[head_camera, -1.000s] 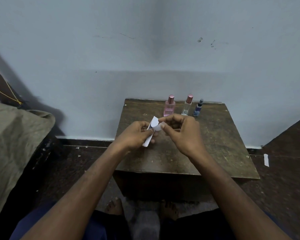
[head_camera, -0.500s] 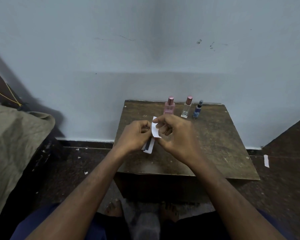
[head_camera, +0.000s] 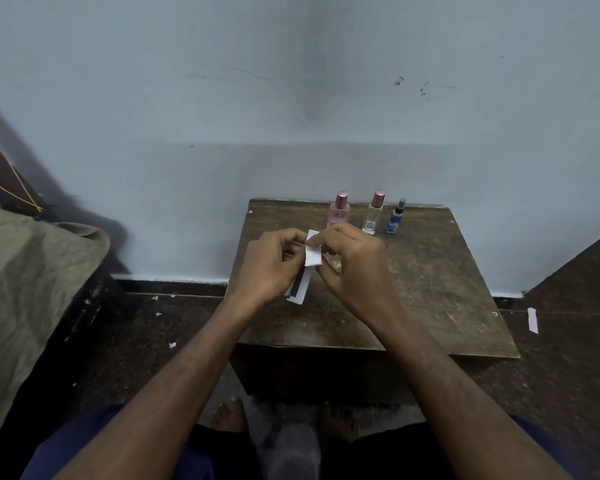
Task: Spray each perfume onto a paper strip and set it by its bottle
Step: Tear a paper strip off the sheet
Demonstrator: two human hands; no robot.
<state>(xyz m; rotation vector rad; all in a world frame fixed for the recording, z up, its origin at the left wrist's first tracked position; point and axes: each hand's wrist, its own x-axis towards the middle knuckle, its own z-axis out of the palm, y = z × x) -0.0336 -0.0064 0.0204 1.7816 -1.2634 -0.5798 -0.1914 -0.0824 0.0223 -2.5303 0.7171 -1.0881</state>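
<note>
At the bottom edge, two bare feet (head_camera: 229,415) rest on the dark floor (head_camera: 568,375) beside a grey cloth (head_camera: 291,448), with blue-clad knees at either side. Both forearms reach forward over a worn wooden tabletop (head_camera: 430,306). Above its near half, the left hand (head_camera: 267,268) and the right hand (head_camera: 354,268) meet, fingers curled, each pinching a small stack of white paper strips (head_camera: 313,255); the right hand's thumb and forefinger grip the top strip near its upper edge, while the left hand holds the bundle from the other side. The lower end of the strips, marked with a dark band, hangs below the left hand. The hands hide the middle of the tabletop and the base of the nearest bottle.

To the left, a bed or seat draped in olive fabric (head_camera: 32,289) crowds the frame, and tiny paper scraps (head_camera: 172,344) dot the floor nearby. On the right, a single loose white strip (head_camera: 532,319) lies on the floor, well apart from the tabletop.

Along the far edge of the tabletop, three bottles stand upright in a row: a pink perfume bottle (head_camera: 338,213), a clear perfume bottle (head_camera: 374,214) with a rose cap, and a smaller blue spray bottle (head_camera: 395,218). Behind them rises a scuffed pale blue wall (head_camera: 291,98).
</note>
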